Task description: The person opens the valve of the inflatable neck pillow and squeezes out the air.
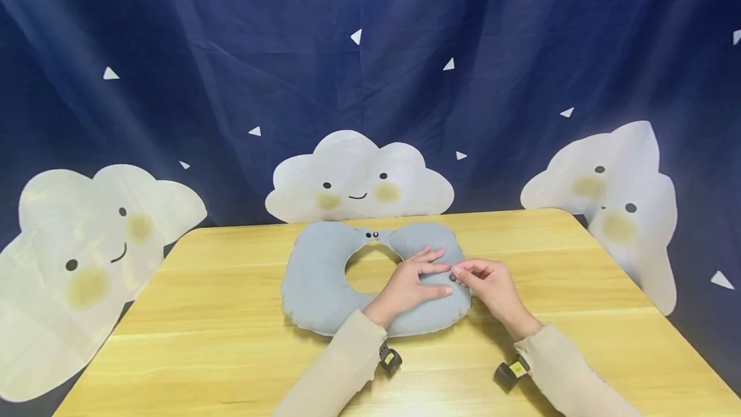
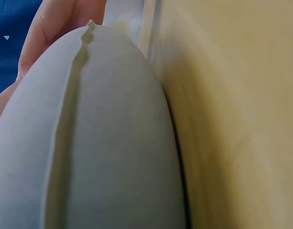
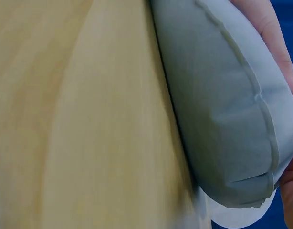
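A grey inflated U-shaped neck pillow (image 1: 324,275) lies on the table, its two rounded ends at the far side joined by a short strap with snap buttons (image 1: 372,235). My left hand (image 1: 408,285) rests on the pillow's right arm with fingers spread. Beside it, my right hand (image 1: 489,285) pinches with thumb and forefinger at a small dark air valve (image 1: 453,278) near the pillow's right edge. The fingertips partly hide the valve. Both wrist views show the pillow's seamed side close up, with only parts of a hand behind it.
The pillow stands on a light wooden table (image 1: 220,314). Behind hangs a dark blue curtain (image 1: 289,69) with white clouds and triangles. A small black camera is strapped to each wrist, close above the tabletop.
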